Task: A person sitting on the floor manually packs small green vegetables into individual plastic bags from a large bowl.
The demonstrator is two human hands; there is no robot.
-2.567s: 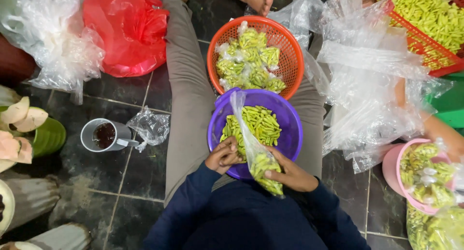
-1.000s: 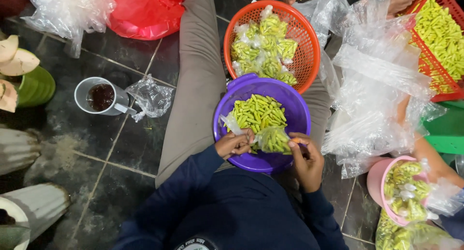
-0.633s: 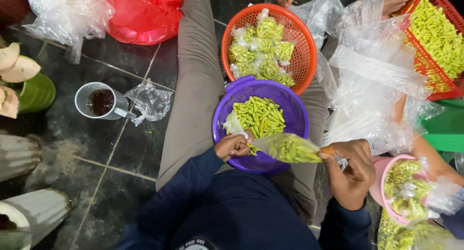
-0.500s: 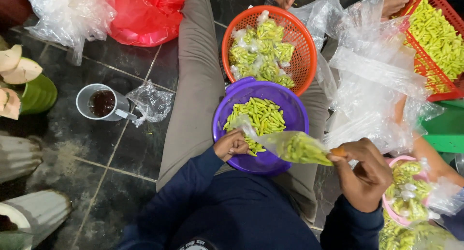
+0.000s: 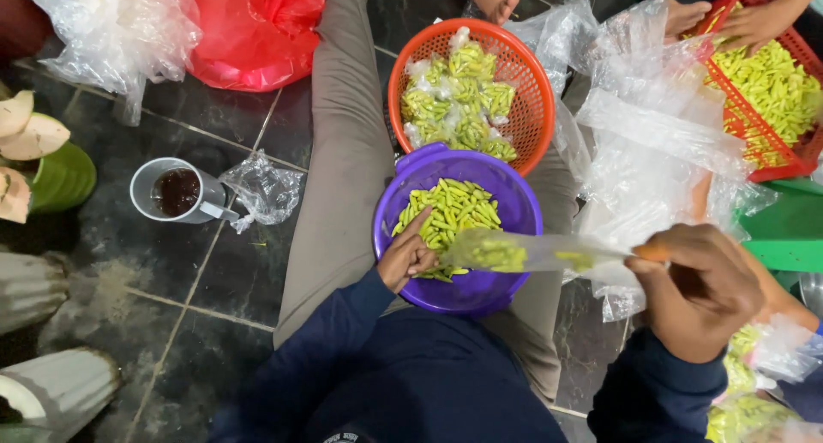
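Note:
A clear plastic bag of small green chilies [image 5: 497, 253] lies stretched sideways over a purple bowl [image 5: 463, 296] that rests on my lap. My left hand [image 5: 405, 256] is over the bowl's chilies and pinches the bag's filled end. My right hand [image 5: 699, 289] is out past the bowl's right side, closed around the bag's drawn-out neck. More loose green chilies [image 5: 450, 212] fill the bowl. Just beyond it, an orange basket [image 5: 533, 83] holds several packed chili bags.
A red crate of chilies [image 5: 776, 164] sits top right with another person's hand [image 5: 754, 23] in it. Clear plastic bags [image 5: 660, 134] are piled on the right. On the dark tiles to the left are a cup of dark drink [image 5: 176, 192], crumpled plastic [image 5: 266, 190] and a red bag [image 5: 249, 27].
My right hand has pulled the bag's neck away to the right, drawing the bag out sideways. My left hand stayed at the bag's filled end over the bowl.

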